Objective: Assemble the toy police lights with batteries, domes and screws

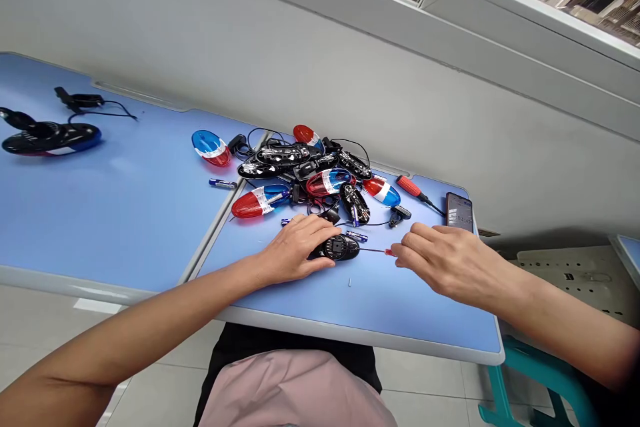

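Observation:
My left hand (309, 245) is closed on the left part of a black oval light housing (350, 247), pressing it to the table. In my right hand (445, 257) is a screwdriver (373, 250) with a thin shaft and a red handle mostly hidden by the fingers. Its tip meets the right end of the housing. A small screw (349, 282) lies just in front of the housing. Behind it rests a blue AA battery (357, 237).
Beyond my hands, several open black housings (283, 155) with wires lie among red-and-blue lens covers (260, 201). A second red-handled screwdriver (415, 190) and a phone (459, 209) lie on the right. An assembled light (53, 139) sits on the left table.

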`<control>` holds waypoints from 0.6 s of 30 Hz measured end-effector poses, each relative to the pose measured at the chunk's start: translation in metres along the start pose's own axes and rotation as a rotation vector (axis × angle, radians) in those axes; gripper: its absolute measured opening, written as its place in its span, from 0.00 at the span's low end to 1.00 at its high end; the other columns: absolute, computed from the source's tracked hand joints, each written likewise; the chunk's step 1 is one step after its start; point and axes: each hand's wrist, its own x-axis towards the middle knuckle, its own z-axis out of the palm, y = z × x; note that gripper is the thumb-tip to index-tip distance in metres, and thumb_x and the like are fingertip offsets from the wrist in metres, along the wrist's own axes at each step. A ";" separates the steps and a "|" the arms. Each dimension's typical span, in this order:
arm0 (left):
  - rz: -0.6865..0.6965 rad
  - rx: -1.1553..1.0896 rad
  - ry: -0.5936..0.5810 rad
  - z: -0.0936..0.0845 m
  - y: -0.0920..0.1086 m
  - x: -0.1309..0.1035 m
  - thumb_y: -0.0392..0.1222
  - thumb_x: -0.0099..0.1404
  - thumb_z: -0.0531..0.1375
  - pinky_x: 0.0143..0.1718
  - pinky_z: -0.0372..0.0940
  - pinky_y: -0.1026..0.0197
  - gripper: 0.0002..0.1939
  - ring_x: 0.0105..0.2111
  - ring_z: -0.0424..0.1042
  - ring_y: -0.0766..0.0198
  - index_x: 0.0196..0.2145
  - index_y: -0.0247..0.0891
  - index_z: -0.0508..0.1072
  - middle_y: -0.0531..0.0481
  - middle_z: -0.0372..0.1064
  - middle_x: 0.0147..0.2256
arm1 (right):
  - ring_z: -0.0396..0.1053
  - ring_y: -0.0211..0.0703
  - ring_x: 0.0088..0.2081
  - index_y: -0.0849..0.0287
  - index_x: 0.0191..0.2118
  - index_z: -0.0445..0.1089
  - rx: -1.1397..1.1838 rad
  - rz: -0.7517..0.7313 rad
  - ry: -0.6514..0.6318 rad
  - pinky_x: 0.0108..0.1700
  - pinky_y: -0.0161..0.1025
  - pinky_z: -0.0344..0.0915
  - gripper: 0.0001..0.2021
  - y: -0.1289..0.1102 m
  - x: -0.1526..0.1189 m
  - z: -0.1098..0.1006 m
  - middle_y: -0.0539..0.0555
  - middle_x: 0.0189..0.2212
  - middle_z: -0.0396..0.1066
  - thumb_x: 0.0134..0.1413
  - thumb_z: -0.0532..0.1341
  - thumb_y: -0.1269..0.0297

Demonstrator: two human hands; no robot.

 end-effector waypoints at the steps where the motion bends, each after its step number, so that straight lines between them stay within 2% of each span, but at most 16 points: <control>1: 0.003 0.001 -0.003 0.000 0.000 0.000 0.50 0.66 0.61 0.46 0.60 0.52 0.24 0.48 0.67 0.51 0.57 0.40 0.66 0.41 0.70 0.50 | 0.60 0.40 0.24 0.57 0.29 0.67 -0.048 -0.013 0.008 0.24 0.40 0.49 0.16 -0.002 0.001 0.002 0.51 0.22 0.67 0.69 0.51 0.66; 3: 0.009 0.005 -0.005 0.000 0.000 0.000 0.50 0.66 0.61 0.46 0.60 0.52 0.24 0.48 0.67 0.51 0.57 0.39 0.66 0.41 0.69 0.51 | 0.58 0.39 0.20 0.57 0.25 0.65 -0.114 0.047 -0.008 0.23 0.40 0.45 0.19 -0.006 0.004 0.007 0.51 0.18 0.64 0.68 0.52 0.59; 6: 0.013 0.007 -0.002 0.000 0.001 0.001 0.50 0.66 0.62 0.46 0.60 0.52 0.24 0.49 0.68 0.51 0.56 0.38 0.66 0.40 0.69 0.51 | 0.55 0.38 0.16 0.57 0.23 0.64 -0.151 0.337 -0.134 0.22 0.39 0.38 0.23 -0.010 0.009 0.012 0.50 0.12 0.60 0.68 0.51 0.51; 8: 0.006 0.007 -0.004 0.000 0.001 0.001 0.49 0.66 0.62 0.46 0.60 0.52 0.24 0.49 0.67 0.51 0.56 0.38 0.66 0.41 0.69 0.50 | 0.54 0.37 0.15 0.58 0.25 0.65 -0.129 0.459 -0.209 0.22 0.39 0.35 0.22 -0.010 0.011 0.011 0.50 0.13 0.60 0.67 0.52 0.50; 10: -0.002 0.005 -0.008 0.000 0.000 0.001 0.49 0.66 0.62 0.46 0.60 0.52 0.24 0.48 0.67 0.51 0.56 0.38 0.66 0.41 0.69 0.50 | 0.57 0.38 0.17 0.59 0.30 0.66 -0.076 0.410 -0.220 0.21 0.39 0.35 0.15 -0.009 0.009 0.009 0.52 0.18 0.66 0.66 0.55 0.56; 12: -0.002 0.003 -0.010 0.000 0.000 0.000 0.49 0.66 0.62 0.45 0.60 0.52 0.24 0.48 0.67 0.51 0.56 0.38 0.66 0.41 0.69 0.50 | 0.60 0.39 0.20 0.59 0.33 0.66 -0.026 0.270 -0.198 0.21 0.39 0.38 0.08 -0.010 0.007 0.006 0.54 0.23 0.69 0.64 0.55 0.67; 14: 0.006 0.001 -0.013 0.001 0.000 0.000 0.49 0.66 0.62 0.46 0.60 0.52 0.24 0.49 0.67 0.51 0.56 0.39 0.66 0.41 0.69 0.51 | 0.60 0.39 0.21 0.58 0.31 0.65 -0.007 0.178 -0.179 0.22 0.39 0.40 0.09 -0.012 0.007 0.006 0.54 0.23 0.68 0.63 0.53 0.72; 16: 0.012 0.004 -0.014 0.001 0.000 0.000 0.48 0.66 0.62 0.46 0.60 0.52 0.24 0.49 0.67 0.51 0.57 0.39 0.66 0.41 0.69 0.51 | 0.58 0.39 0.19 0.58 0.29 0.64 -0.042 0.233 -0.183 0.22 0.40 0.40 0.12 -0.014 0.010 0.007 0.53 0.19 0.65 0.66 0.52 0.68; 18: 0.015 0.003 -0.015 0.001 0.000 0.000 0.48 0.66 0.62 0.47 0.60 0.52 0.24 0.49 0.67 0.51 0.57 0.39 0.65 0.41 0.69 0.51 | 0.55 0.38 0.16 0.58 0.29 0.64 -0.098 0.368 -0.236 0.22 0.39 0.36 0.15 -0.015 0.016 0.006 0.50 0.15 0.62 0.68 0.51 0.60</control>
